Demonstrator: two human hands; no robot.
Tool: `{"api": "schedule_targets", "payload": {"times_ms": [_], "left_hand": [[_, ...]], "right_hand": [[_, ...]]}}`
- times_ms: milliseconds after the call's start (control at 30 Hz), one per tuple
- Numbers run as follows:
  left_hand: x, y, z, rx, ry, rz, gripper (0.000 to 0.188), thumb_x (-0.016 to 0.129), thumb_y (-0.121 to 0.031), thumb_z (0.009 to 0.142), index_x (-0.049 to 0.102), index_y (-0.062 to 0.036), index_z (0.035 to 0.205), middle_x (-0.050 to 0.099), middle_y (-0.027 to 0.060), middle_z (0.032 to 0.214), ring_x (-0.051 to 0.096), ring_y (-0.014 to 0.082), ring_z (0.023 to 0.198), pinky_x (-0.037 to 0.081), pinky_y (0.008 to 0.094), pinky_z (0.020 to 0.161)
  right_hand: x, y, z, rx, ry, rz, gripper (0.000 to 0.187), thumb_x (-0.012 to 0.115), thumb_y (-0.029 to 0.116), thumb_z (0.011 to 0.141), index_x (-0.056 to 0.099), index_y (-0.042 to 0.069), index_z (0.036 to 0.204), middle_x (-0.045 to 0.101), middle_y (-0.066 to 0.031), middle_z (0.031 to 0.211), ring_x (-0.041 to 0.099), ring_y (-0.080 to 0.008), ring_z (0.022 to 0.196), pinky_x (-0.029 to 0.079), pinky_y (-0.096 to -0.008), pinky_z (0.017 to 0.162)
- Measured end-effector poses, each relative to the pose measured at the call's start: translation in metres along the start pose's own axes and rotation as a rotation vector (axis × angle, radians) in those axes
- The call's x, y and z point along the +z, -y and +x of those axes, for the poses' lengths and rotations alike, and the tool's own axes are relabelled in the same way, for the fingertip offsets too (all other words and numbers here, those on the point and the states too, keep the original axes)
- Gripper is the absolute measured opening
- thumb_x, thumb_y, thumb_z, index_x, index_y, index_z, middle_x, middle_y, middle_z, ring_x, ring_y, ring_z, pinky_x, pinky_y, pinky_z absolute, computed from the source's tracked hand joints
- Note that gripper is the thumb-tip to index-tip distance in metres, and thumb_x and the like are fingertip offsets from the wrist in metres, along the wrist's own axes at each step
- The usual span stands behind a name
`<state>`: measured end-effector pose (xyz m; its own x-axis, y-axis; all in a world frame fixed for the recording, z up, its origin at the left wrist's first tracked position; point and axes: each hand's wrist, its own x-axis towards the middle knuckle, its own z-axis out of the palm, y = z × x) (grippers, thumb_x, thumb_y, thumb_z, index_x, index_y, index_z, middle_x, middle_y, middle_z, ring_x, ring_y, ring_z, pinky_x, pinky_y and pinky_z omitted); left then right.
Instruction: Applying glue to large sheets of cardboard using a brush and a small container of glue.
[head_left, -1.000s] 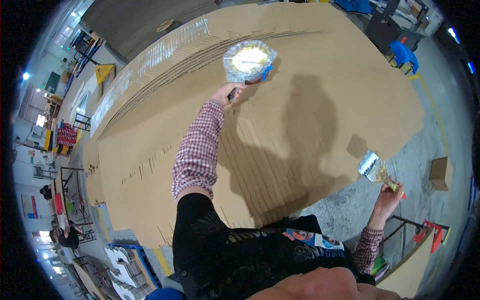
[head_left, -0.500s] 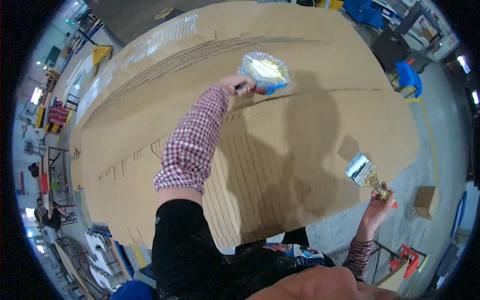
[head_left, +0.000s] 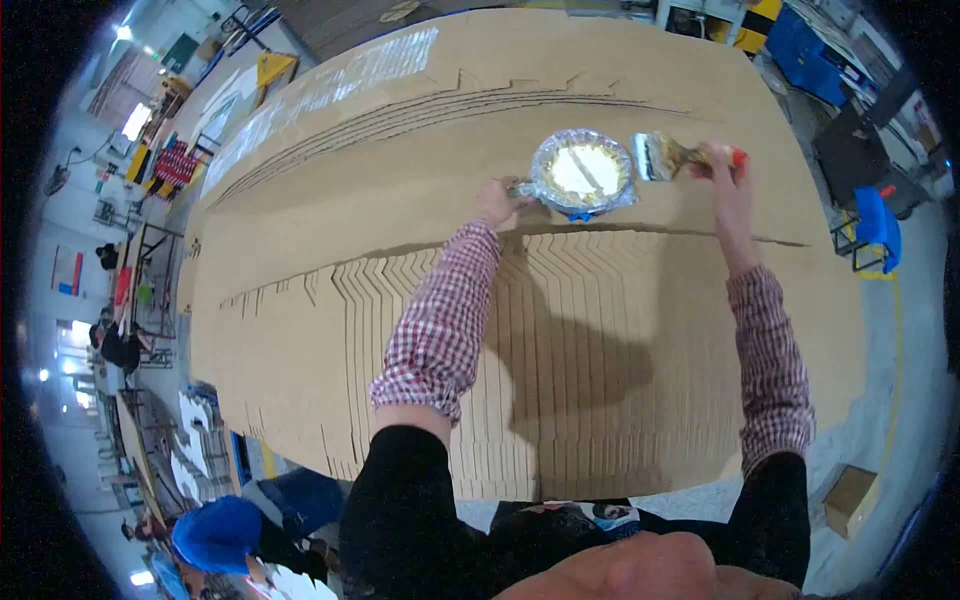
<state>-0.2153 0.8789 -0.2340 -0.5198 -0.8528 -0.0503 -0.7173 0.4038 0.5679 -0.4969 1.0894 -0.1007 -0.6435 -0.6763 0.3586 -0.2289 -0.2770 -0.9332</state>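
My left hand (head_left: 497,203) is closed round the handle of a round pot (head_left: 585,172) wrapped in clear plastic, with a whitish substance inside and a strip lying across its top. My right hand (head_left: 724,172) grips a wide flat paintbrush (head_left: 660,157) by its red-ended handle. The bristles, coated pale, point left at the pot's right rim, with a small gap between. Both hands are over a large stack of overlapping cardboard sheets (head_left: 430,300), whose slotted edges run in close rows toward me.
Clear tape (head_left: 340,80) covers part of the cardboard's far left edge. A blue chair (head_left: 876,232) stands at the right, with an open cardboard box (head_left: 850,497) on the floor. A person in blue (head_left: 215,535) bends at lower left. Blue equipment (head_left: 815,50) sits far right.
My right hand has brought the brush from the lower right up beside the pot. The pot is a little farther right and its top faces me more. My view has shifted slightly.
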Motion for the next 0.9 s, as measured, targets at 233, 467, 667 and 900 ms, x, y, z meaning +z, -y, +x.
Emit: {"api": "schedule_targets", "payload": {"times_ms": [233,467,667,900], "left_hand": [[-0.002,-0.089,-0.17,0.202,-0.493,-0.155,0.049,0.061,-0.015,0.084,0.044,-0.0047,0.13,0.035,0.0224,0.136,0.035,0.039,0.126,0.029,0.0442,0.105],[-0.013,-0.088,-0.375,-0.193,-0.524,-0.037,0.05,0.058,-0.008,0.086,0.041,-0.0034,0.133,0.028,0.0212,0.143,0.029,0.0356,0.132,0.027,0.0446,0.106],[-0.038,-0.051,-0.463,-0.504,-0.773,-0.004,0.049,0.052,-0.017,0.091,0.037,-0.005,0.136,0.023,0.0187,0.145,0.025,0.0367,0.134,0.026,0.0469,0.107],[-0.04,0.023,-0.517,-0.789,-0.993,0.095,0.049,0.046,-0.023,0.096,0.03,-0.005,0.139,0.025,0.0181,0.144,0.024,0.0338,0.134,0.025,0.0454,0.109]], "right_hand": [[0.078,-0.098,0.093,0.079,0.206,-0.465,0.037,0.057,0.037,0.087,0.062,0.0,0.089,0.064,-0.0157,0.074,0.065,-0.0251,0.069,0.05,-0.0354,0.063],[0.114,-0.12,0.067,-0.001,0.394,-0.727,0.037,0.056,0.037,0.086,0.062,0.0,0.085,0.062,-0.0219,0.079,0.062,-0.0353,0.08,0.046,-0.0426,0.071],[0.112,-0.099,0.082,0.033,0.325,-0.822,0.038,0.058,0.04,0.087,0.061,0.002,0.087,0.065,-0.0146,0.077,0.065,-0.0282,0.069,0.049,-0.0361,0.061],[0.095,-0.116,0.12,0.201,0.346,-0.401,0.041,0.06,0.039,0.087,0.064,-0.002,0.08,0.062,-0.0087,0.06,0.062,-0.0136,0.049,0.049,-0.0263,0.046]]}}
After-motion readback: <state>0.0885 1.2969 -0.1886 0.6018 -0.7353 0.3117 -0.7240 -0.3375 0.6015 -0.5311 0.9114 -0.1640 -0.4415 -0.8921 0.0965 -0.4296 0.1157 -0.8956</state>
